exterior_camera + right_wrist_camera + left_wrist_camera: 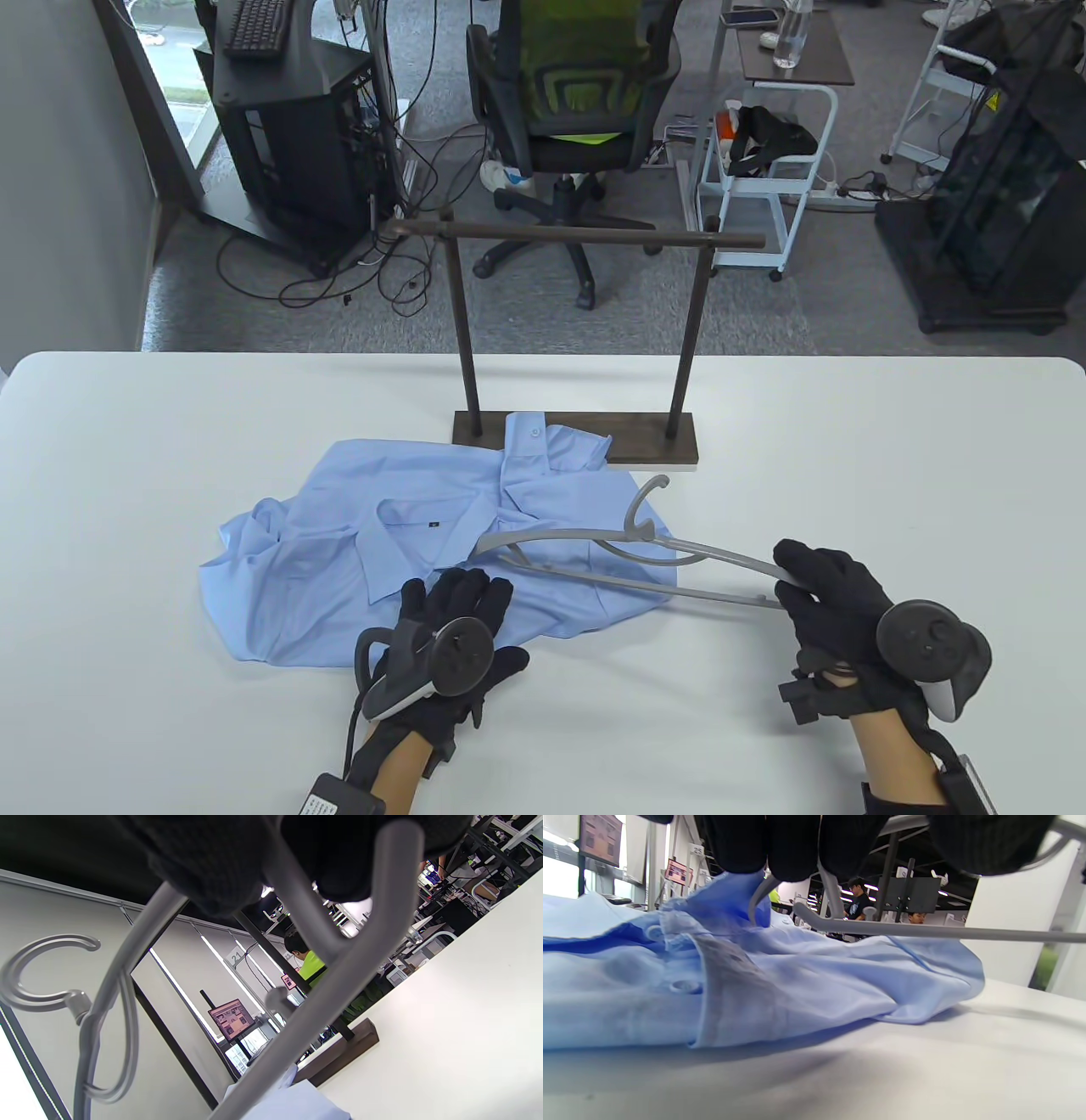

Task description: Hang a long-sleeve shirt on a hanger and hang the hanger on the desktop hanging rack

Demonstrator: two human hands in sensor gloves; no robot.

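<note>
A light blue long-sleeve shirt [407, 543] lies crumpled on the white table, its collar toward the rack. My left hand [488, 620] rests flat on the shirt's near edge, fingers [793, 844] straight on the fabric [797, 984]. My right hand [797, 586] grips the right end of a grey hanger [560, 535]. The hanger's left end reaches over the shirt and its hook [649, 492] points toward the rack. In the right wrist view my fingers [203, 861] curl around the hanger's bars [331, 993]. The dark desktop rack [577, 437] stands behind the shirt, nothing on its crossbar [594, 236].
The shirt's collar overlaps the rack's wooden base [339, 1052]. Bare table [891, 458] extends to the right of the rack and in front of my hands. Beyond the far edge are an office chair [577, 102], a computer stand and carts on the floor.
</note>
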